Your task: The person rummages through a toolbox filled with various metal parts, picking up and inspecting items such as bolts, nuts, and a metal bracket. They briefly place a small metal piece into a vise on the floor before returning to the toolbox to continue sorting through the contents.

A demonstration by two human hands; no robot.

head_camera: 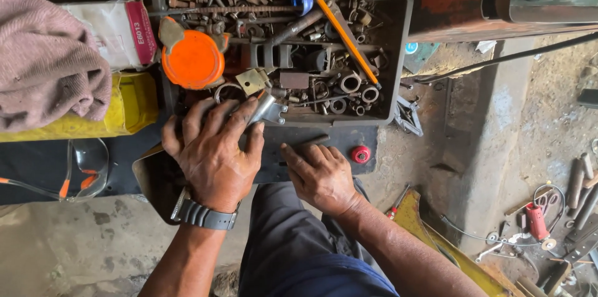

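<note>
On a cluttered workshop worktop (pixel 324 141), the left hand (pixel 215 150) pinches a small metal bracket (pixel 266 109) at the parts tray's (pixel 398 54) near edge, while the right hand (pixel 321 175) rests flat, fingers spread, just beside it.

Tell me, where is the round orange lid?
In the head view, the round orange lid lies at the left end of the grey parts tray, on the scrap metal, just above the left hand.

1 head view, looking steeply down, close over parts tray (pixel 398 54) (no 2nd view).
</note>
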